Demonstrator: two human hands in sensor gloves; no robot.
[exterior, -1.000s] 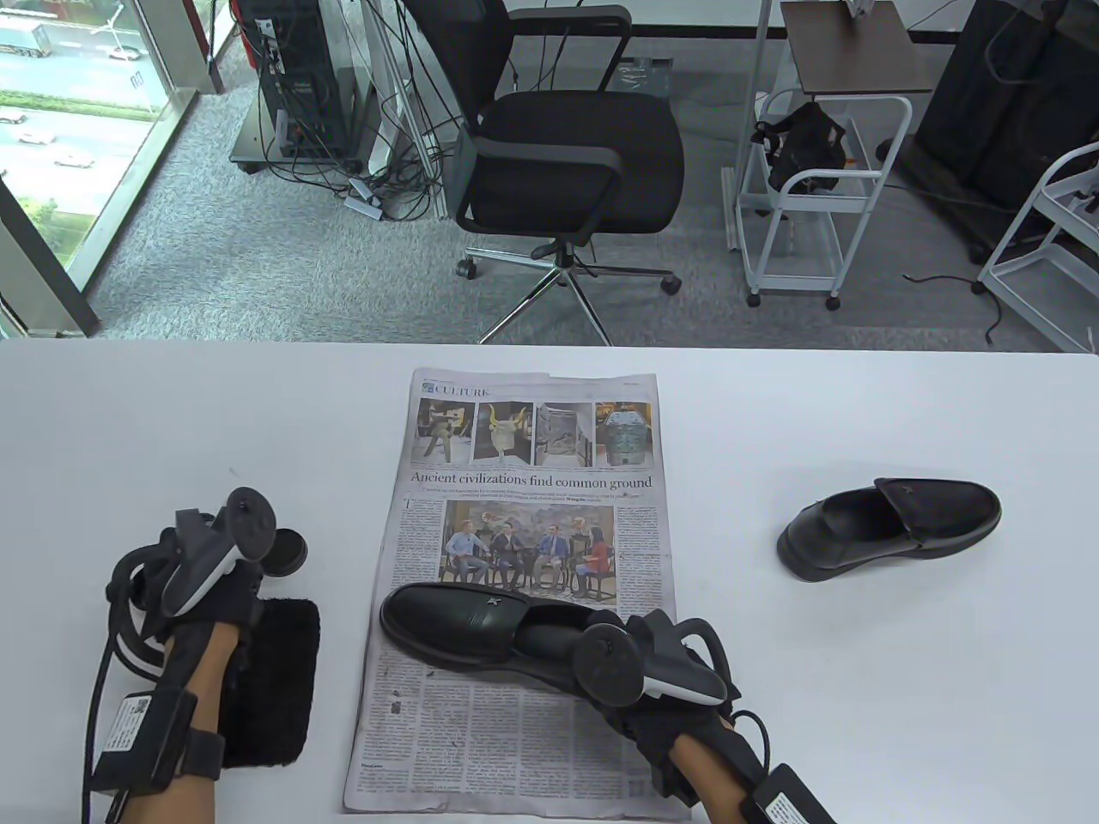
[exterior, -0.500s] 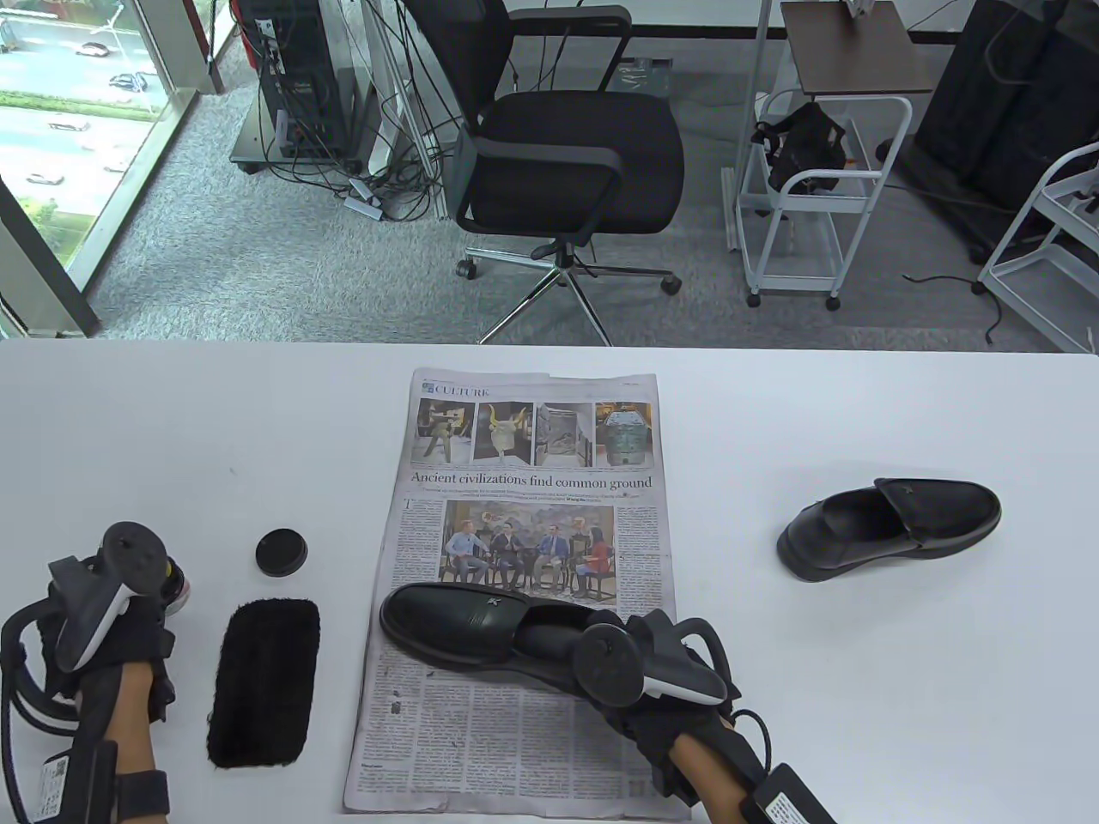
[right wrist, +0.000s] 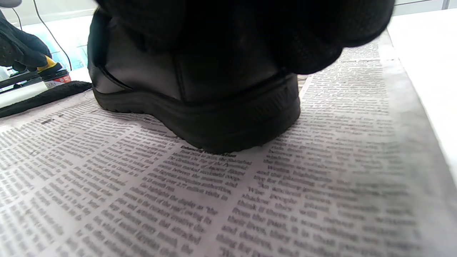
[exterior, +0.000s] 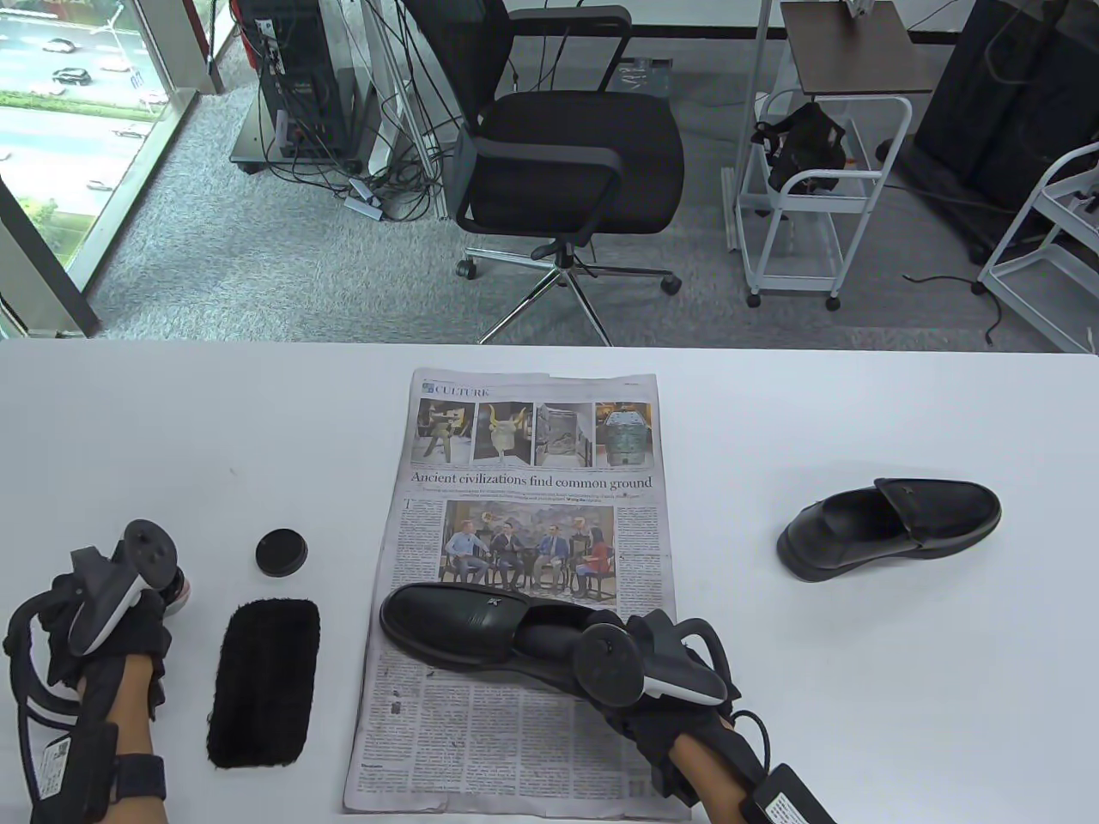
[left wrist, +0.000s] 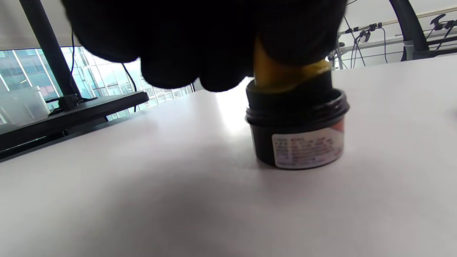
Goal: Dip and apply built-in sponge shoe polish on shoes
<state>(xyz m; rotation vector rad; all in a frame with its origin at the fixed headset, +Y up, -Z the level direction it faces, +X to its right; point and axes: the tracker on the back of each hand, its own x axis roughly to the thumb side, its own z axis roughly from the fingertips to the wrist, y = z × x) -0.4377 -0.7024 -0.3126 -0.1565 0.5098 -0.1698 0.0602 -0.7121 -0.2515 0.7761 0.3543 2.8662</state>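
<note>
2 hands: left fingers [left wrist: 200, 67] pinching yellow sponge [left wrist: 282, 73] in polish jar [left wrist: 298, 134], right hand [exterior: 661, 678] gripping shoe [exterior: 464, 622], newspaper [exterior: 532, 481] headed "CULTURE".

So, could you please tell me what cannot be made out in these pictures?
- Yellow sponge tip: left wrist view, hidden inside the black polish jar.
- Jar label text: blurred.
- Right hand fingers: hidden inside the black leather loafer.
- Left hand fingers: table view, under its tracker.

Bare table [exterior: 859, 687] between the shoes — to the left, brush [exterior: 264, 684] and lid [exterior: 282, 551] crowd the newspaper's [exterior: 532, 515] edge.
</note>
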